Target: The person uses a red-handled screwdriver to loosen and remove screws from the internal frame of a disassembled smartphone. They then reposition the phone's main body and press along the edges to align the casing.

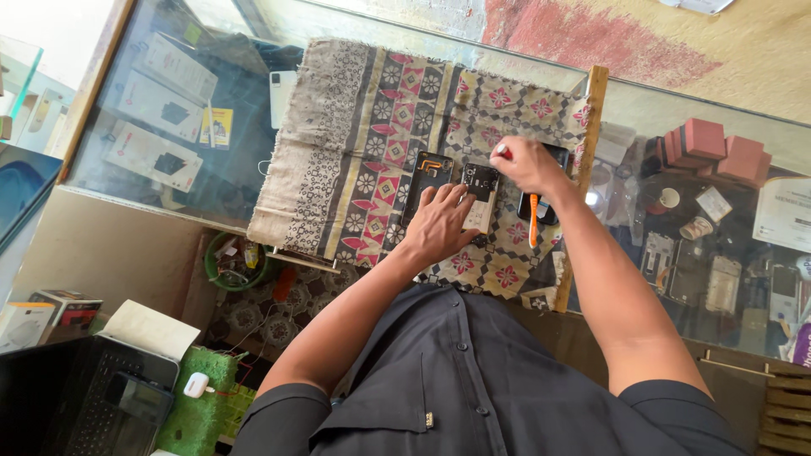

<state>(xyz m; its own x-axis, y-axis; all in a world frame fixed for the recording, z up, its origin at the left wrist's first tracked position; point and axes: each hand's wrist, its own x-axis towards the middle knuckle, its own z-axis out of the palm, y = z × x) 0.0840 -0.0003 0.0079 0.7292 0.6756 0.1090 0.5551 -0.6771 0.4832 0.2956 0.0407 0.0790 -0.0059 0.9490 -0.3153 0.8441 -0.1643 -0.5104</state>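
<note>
1. The opened phone (481, 196) lies on the patterned cloth (355, 127) at the middle of the glass worktop (152, 101), its insides exposed; the black back cover (428, 181) already lies apart, just left of it.
2. The left hand (439, 224) presses flat on the phone's near end, fingers spread.
3. The right hand (525, 162) pinches a small red-tipped tool (502, 150) above the far end.
4. Judged about midway: opened, not yet closed. An orange-handled tool (533, 230) lies to the right.

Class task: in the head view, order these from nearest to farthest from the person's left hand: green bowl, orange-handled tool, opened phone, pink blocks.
1. opened phone, under the left hand
2. orange-handled tool, just right
3. green bowl, lower left
4. pink blocks, far right
</note>
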